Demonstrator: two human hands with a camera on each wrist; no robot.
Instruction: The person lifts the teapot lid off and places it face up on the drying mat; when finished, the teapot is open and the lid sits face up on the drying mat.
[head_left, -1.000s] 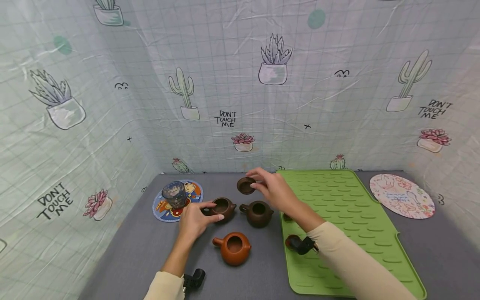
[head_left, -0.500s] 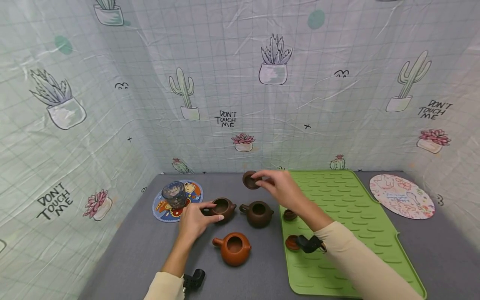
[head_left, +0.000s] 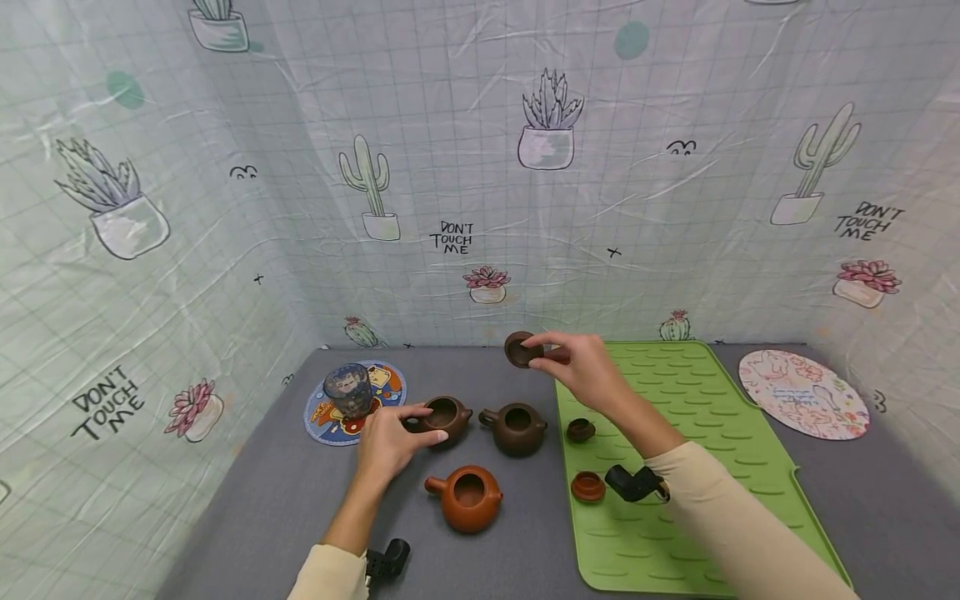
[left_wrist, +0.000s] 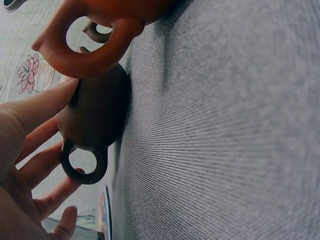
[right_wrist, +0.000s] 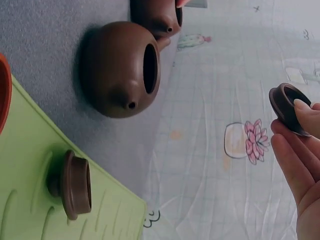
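The right hand (head_left: pixel 592 373) pinches a small dark brown lid (head_left: pixel 519 349) between thumb and fingertips, holding it in the air above the far edge of the green mat (head_left: pixel 697 433), with its hollow side turned toward the camera. The right wrist view shows the same lid (right_wrist: pixel 286 107) edge-on against the fingertips (right_wrist: pixel 305 112), its inner rim visible, which the head view only hints at.

Below and nearer than those fingers stands a dark brown teapot (head_left: pixel 516 427) with no lid; the right wrist view looks at its open mouth and short spout (right_wrist: pixel 125 67). Just beside it on the mat lies a second brown lid (head_left: pixel 580 430), upside down, seen from the side in the right wrist view (right_wrist: pixel 74 184). An orange lid (head_left: pixel 588 486) lies further toward the person on the mat.

The left hand (head_left: pixel 390 437) grips another brown teapot (head_left: pixel 444 414), thumb on its near side and fingers curled round its far side. The left wrist view shows what the head view hides: the fingers (left_wrist: pixel 37 107) wrap the pot's body (left_wrist: pixel 97 107) while its ring handle (left_wrist: pixel 84 165) sits between them. An orange teapot (head_left: pixel 467 495) stands just below that hand, its handle (left_wrist: pixel 82 47) filling the top of the left wrist view.

Beyond the left fingers a glass cup (head_left: pixel 348 388) stands on a round coaster (head_left: pixel 384 385). All rests on a grey table (head_left: pixel 300 517).
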